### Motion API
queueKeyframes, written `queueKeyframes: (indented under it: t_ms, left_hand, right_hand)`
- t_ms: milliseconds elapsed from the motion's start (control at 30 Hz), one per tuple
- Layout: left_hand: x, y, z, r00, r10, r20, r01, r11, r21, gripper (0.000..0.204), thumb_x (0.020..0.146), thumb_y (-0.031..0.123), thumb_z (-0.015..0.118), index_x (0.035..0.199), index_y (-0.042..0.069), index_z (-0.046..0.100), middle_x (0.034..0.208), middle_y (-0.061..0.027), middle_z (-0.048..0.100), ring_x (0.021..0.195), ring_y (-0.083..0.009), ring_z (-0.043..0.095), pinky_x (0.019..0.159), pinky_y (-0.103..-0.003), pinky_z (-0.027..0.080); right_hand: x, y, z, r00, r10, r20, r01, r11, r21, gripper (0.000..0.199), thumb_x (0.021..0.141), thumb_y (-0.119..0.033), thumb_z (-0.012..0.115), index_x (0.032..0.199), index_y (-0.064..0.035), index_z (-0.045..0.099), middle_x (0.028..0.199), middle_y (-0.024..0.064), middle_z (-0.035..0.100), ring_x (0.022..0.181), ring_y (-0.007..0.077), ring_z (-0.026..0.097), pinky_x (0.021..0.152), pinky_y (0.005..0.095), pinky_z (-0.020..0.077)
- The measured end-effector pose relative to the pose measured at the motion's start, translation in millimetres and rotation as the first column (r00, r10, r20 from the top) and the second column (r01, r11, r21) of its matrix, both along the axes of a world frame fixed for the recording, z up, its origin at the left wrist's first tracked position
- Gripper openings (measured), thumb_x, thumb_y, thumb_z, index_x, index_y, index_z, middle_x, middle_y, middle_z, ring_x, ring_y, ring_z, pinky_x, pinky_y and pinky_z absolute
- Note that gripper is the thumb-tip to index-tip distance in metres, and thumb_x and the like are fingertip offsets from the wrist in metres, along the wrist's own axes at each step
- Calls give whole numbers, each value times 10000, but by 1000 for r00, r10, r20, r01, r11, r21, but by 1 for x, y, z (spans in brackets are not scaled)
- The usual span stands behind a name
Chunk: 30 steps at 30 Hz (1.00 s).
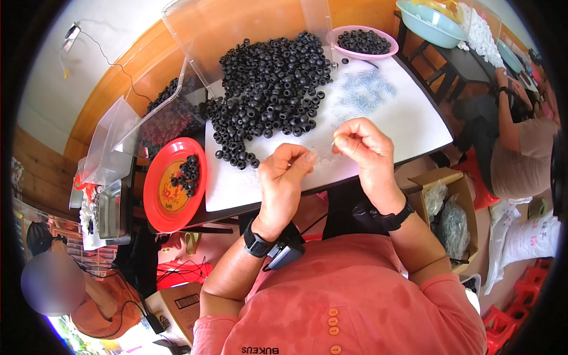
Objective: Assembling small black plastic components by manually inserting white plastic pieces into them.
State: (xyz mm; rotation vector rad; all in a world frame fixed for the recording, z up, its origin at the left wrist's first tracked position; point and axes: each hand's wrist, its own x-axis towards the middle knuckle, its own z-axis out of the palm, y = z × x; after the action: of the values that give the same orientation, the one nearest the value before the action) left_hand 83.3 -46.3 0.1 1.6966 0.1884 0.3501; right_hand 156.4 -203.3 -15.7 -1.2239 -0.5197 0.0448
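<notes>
My left hand (285, 184) is closed in a pinch, thumb against forefinger, just over the front of the white table top (236, 194). What it holds, if anything, is too small to make out. To its right, my right hand (368, 155) also pinches; a tiny pale bit shows at its fingertips, too small to name. The hands are apart. Beyond them spreads a heap of small black ring-shaped parts with holes (269, 83), its near end close to my left hand. Small clear pieces (364, 92) lie scattered past my right hand.
A pink bowl (387, 54) of black parts stands at the far right. A red plate (155, 204) with a few more sits at the left edge, near clear plastic bins (109, 142). An open carton (470, 222) is right of me. Other people sit at both sides.
</notes>
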Motion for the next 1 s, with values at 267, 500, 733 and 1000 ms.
queueKeyframes:
  t_ms: [267, 500, 733, 1000]
  left_hand:
    - [32, -1, -11, 988, 63, 141, -99, 959, 264, 181, 841, 78, 730, 994, -17, 720, 802, -27, 693, 690, -92, 597, 627, -238, 467]
    - [-10, 35, 1, 988, 139, 69, -141, 990, 29, 128, 887, 25, 681, 1003, -10, 723, 852, -32, 705, 758, -85, 627, 713, -228, 496]
    - [-38, 26, 15, 1000, 2, 12, -2, 998, 57, 160, 907, 40, 663, 1049, -12, 717, 822, -53, 700, 613, -49, 550, 519, -186, 398]
    - [-34, 8, 7, 961, -272, -41, 222, 857, -465, 136, 992, 118, 628, 1029, -9, 661, 830, -76, 685, 630, -85, 573, 510, -202, 429]
  right_hand:
    - [9, -9, -13, 996, -90, 24, 88, 994, 68, 84, 953, -43, 658, 1018, 0, 628, 938, 16, 637, 829, 87, 604, 800, 240, 499]
    - [13, -11, -15, 992, -75, 97, 64, 991, 114, 72, 961, -18, 640, 1028, -1, 619, 953, 16, 629, 845, 84, 593, 797, 235, 488]
    - [1, -8, -7, 974, -51, 219, 84, 986, -146, 53, 962, -33, 637, 995, 7, 624, 931, 7, 618, 820, 74, 562, 769, 225, 463]
    - [-37, 7, 16, 943, 80, 324, -10, 977, -212, 38, 961, -24, 633, 952, 0, 605, 872, 38, 602, 777, 98, 586, 700, 235, 474]
